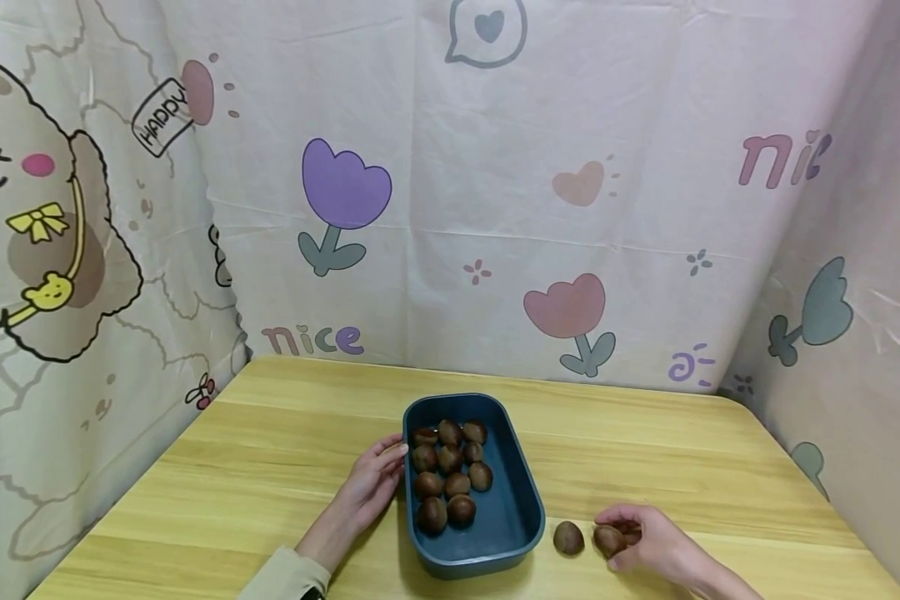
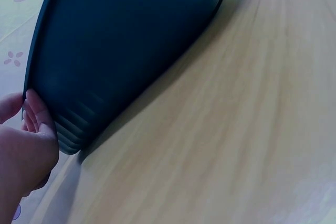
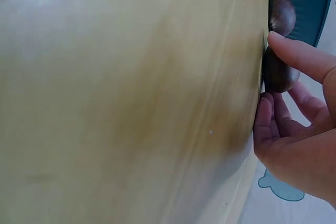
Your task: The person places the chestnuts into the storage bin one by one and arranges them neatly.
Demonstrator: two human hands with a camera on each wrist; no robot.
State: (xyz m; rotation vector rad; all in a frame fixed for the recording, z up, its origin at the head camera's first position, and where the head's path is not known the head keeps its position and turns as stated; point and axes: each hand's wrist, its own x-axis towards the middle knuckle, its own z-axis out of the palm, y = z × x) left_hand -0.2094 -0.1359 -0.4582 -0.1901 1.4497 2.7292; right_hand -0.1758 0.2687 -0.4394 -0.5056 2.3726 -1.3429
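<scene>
A dark blue rectangular box [image 1: 521, 492] stands on the table, with several brown chestnuts [image 1: 449, 458] gathered along its left side. My left hand [image 1: 375, 483] rests against the box's left outer wall; in the left wrist view its thumb is right at the rim and its fingers touch the wall. Right of the box, my right hand [image 1: 656, 542] grips a chestnut [image 1: 608, 541] low over the table, thumb on one side and fingers on the other. Another chestnut [image 1: 568, 539] lies between that hand and the box, and shows in the right wrist view too.
The wooden table [image 1: 292, 417] reaches back to a printed cloth [image 1: 450, 317] hanging behind it. More of this cloth hangs along the left and right sides. The table's far right corner is rounded.
</scene>
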